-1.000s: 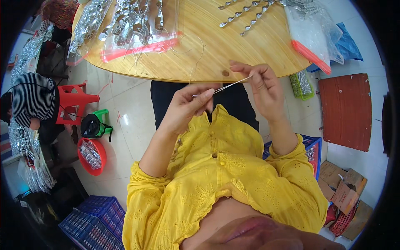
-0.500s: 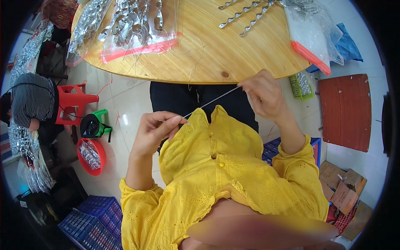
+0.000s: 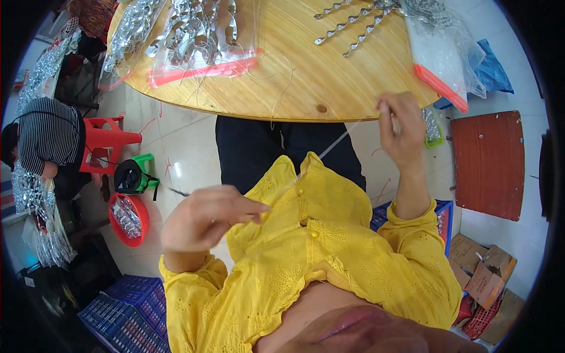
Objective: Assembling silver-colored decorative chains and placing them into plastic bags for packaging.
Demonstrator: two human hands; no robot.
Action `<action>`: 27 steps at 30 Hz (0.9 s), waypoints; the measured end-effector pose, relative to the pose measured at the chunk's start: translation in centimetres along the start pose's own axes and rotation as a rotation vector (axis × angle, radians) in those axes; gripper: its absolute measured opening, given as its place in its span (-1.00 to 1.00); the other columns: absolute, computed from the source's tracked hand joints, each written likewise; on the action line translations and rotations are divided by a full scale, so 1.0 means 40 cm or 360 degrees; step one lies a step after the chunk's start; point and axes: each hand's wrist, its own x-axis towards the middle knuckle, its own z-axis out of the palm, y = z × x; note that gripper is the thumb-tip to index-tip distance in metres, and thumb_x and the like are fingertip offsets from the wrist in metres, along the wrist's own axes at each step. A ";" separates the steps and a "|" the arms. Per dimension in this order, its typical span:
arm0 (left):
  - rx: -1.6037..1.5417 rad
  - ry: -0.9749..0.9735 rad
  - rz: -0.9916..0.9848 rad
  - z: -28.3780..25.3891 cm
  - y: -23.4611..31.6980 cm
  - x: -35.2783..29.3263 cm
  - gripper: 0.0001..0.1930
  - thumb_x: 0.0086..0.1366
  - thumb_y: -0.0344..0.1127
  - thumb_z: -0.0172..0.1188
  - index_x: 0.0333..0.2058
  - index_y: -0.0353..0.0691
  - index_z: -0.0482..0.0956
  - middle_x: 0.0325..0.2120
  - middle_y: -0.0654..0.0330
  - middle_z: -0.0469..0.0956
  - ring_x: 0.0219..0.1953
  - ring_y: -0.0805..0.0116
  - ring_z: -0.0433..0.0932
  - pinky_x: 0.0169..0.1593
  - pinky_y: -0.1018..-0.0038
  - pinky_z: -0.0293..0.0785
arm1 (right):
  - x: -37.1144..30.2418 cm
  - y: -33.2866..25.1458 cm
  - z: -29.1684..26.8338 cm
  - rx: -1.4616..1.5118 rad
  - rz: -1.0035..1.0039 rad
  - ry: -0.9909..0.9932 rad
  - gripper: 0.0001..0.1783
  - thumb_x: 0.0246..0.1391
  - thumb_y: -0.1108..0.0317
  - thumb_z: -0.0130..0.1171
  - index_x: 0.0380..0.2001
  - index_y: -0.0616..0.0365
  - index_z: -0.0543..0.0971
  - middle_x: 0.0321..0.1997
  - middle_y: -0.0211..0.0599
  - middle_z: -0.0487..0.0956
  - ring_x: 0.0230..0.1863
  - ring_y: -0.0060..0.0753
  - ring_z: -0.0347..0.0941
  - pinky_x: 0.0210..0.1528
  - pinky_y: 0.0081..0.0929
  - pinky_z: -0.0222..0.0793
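A thin pale cord, smeared by motion, runs on a slant between my two hands in front of my yellow shirt. My left hand is blurred, its fingers curled closed on the lower end of the cord. A short dark tip sticks out beyond this hand; I cannot make out what it is. By the near edge of the table, my right hand is raised, thumb and fingers pinched on the cord's upper end.
Silvery twisted strips with loose threads lie on a red-edged clear bag. More twisted strips lie right of centre, beside another clear bag. At left, a person in stripes is near a red stool and a red basin.
My hands have moved farther apart. The left went down and left, turning over, while the right went to the right; the cord between them is now longer and blurred.
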 end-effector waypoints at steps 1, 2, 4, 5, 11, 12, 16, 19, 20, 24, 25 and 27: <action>0.0009 0.0015 -0.0005 0.000 0.014 0.000 -0.82 -0.15 -0.60 0.04 -0.48 -0.35 0.52 -0.55 0.14 0.46 -0.48 0.29 0.44 -0.43 0.53 0.33 | 0.005 -0.037 -0.005 0.0117 -0.0195 -0.0056 -0.86 -0.21 0.66 -0.01 -0.49 0.26 0.46 -0.57 -0.27 0.43 -0.56 -0.35 0.33 -0.48 -0.51 0.24; 0.0497 0.0043 0.0120 -0.003 0.037 0.011 -0.79 -0.21 -0.58 0.06 -0.48 -0.31 0.52 -0.51 0.16 0.46 -0.44 0.28 0.44 -0.40 0.52 0.33 | 0.003 -0.070 -0.013 0.0140 -0.0291 -0.0068 -0.83 -0.23 0.66 -0.01 -0.48 0.24 0.46 -0.54 -0.27 0.45 -0.55 -0.34 0.34 -0.47 -0.51 0.25; 0.1189 0.0269 0.0242 -0.008 0.093 0.043 -0.75 -0.32 -0.53 0.11 -0.51 -0.26 0.53 -0.47 0.21 0.45 -0.40 0.29 0.42 -0.38 0.50 0.32 | -0.005 -0.107 -0.018 0.0149 -0.0374 -0.0076 -0.81 -0.24 0.66 -0.01 -0.46 0.23 0.46 -0.51 -0.27 0.47 -0.53 -0.33 0.35 -0.45 -0.51 0.25; 0.1399 0.0480 0.0231 -0.009 0.124 0.059 -0.74 -0.37 -0.50 0.13 -0.53 -0.25 0.54 -0.46 0.24 0.44 -0.41 0.31 0.40 -0.39 0.50 0.30 | -0.008 -0.117 -0.018 0.0255 -0.0476 -0.0182 -0.80 -0.24 0.64 0.01 -0.44 0.22 0.47 -0.47 -0.26 0.49 -0.49 -0.32 0.36 -0.42 -0.51 0.26; 0.1824 0.1096 0.0688 -0.141 0.042 0.140 -0.79 -0.17 -0.58 0.16 -0.48 -0.19 0.58 -0.49 0.25 0.44 -0.51 0.39 0.41 -0.44 0.52 0.34 | 0.015 -0.113 0.012 0.0360 -0.0524 -0.0246 -0.80 -0.19 0.53 0.04 -0.38 0.21 0.47 -0.34 -0.24 0.51 -0.33 -0.27 0.37 -0.31 -0.45 0.25; 0.1898 0.1077 0.0668 -0.182 0.005 0.162 -0.78 -0.13 -0.59 0.13 -0.44 -0.19 0.57 -0.48 0.24 0.45 -0.50 0.38 0.43 -0.42 0.52 0.35 | 0.009 -0.107 0.012 0.0339 -0.0455 -0.0249 -0.81 -0.18 0.51 0.04 -0.38 0.22 0.48 -0.33 -0.24 0.51 -0.30 -0.27 0.37 -0.29 -0.42 0.25; 0.1681 0.1127 0.0612 -0.306 -0.195 0.230 -0.76 -0.06 -0.59 0.07 -0.37 -0.19 0.54 -0.44 0.22 0.47 -0.44 0.35 0.46 -0.38 0.53 0.38 | -0.022 -0.079 0.024 0.0313 -0.0372 -0.0274 -0.82 -0.21 0.54 0.08 -0.41 0.22 0.49 -0.36 -0.27 0.52 -0.31 -0.29 0.36 -0.30 -0.44 0.25; 0.1688 0.1159 0.0508 -0.353 -0.283 0.236 -0.80 -0.04 -0.57 0.07 -0.39 -0.20 0.54 -0.45 0.22 0.47 -0.44 0.33 0.46 -0.40 0.55 0.39 | -0.034 -0.061 0.044 0.0318 -0.0259 -0.0281 -0.79 -0.28 0.51 0.17 -0.43 0.21 0.51 -0.40 -0.31 0.51 -0.33 -0.31 0.35 -0.31 -0.47 0.24; 0.1681 0.1155 0.0422 -0.357 -0.300 0.240 -0.78 -0.03 -0.57 0.04 -0.37 -0.19 0.54 -0.42 0.22 0.47 -0.41 0.32 0.46 -0.38 0.53 0.39 | -0.037 -0.055 0.051 0.0319 -0.0212 -0.0294 -0.75 -0.33 0.49 0.21 -0.43 0.19 0.52 -0.42 -0.32 0.50 -0.35 -0.32 0.35 -0.32 -0.48 0.24; 0.1908 0.1074 0.0208 -0.368 -0.343 0.239 -0.66 -0.04 -0.61 -0.06 -0.28 -0.14 0.50 -0.27 0.21 0.43 -0.26 0.26 0.43 -0.25 0.46 0.36 | -0.040 -0.028 0.099 0.0395 -0.0150 -0.0478 -0.67 -0.39 0.41 0.26 -0.39 0.09 0.53 -0.33 -0.35 0.47 -0.32 -0.34 0.31 -0.26 -0.45 0.20; 0.1907 0.1073 0.0206 -0.367 -0.349 0.235 -0.66 -0.04 -0.61 -0.06 -0.28 -0.14 0.50 -0.27 0.21 0.43 -0.26 0.26 0.43 -0.25 0.46 0.36 | -0.035 -0.034 0.112 0.0396 -0.0149 -0.0480 -0.67 -0.39 0.41 0.26 -0.39 0.09 0.53 -0.33 -0.35 0.47 -0.32 -0.34 0.31 -0.26 -0.45 0.20; 0.2026 0.1116 0.0321 -0.346 -0.339 0.232 -0.58 -0.08 -0.62 -0.12 -0.21 -0.11 0.47 -0.16 0.18 0.37 -0.14 0.20 0.36 -0.15 0.42 0.32 | -0.017 -0.054 0.147 0.0324 -0.0335 -0.0609 -0.71 -0.33 0.42 0.19 -0.37 0.00 0.53 -0.22 -0.38 0.43 -0.26 -0.36 0.28 -0.16 -0.42 0.16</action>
